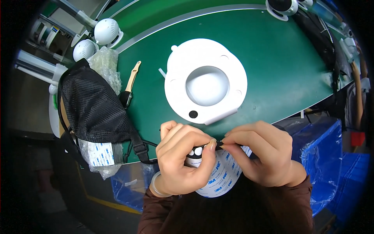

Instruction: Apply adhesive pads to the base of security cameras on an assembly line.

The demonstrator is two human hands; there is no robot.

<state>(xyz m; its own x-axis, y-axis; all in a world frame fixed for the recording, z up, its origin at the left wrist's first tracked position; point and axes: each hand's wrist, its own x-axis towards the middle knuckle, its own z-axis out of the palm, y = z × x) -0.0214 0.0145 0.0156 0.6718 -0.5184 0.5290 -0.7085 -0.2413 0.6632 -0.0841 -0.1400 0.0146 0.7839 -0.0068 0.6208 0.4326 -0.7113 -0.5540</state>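
My left hand (181, 158) grips a curved sheet of white backing paper (218, 177) with blue print, close to my body. A black strip with white oval spots (196, 151) shows at the sheet's upper edge, by my left thumb. My right hand (267, 154) pinches at that edge, fingertips closed on a small black piece (219, 144); its full shape is hidden. Just beyond my hands, a round white plastic housing (177, 87) with a large central opening lies on the green table. A round black mesh patch (193, 114) sits on its near side.
On the green table (280, 58), a black mesh bag (95, 103), bubble wrap (107, 68) and a watch (128, 91) lie at left. White round devices (106, 32) stand at the back left. Blue plastic-lined bins (319, 156) are below right.
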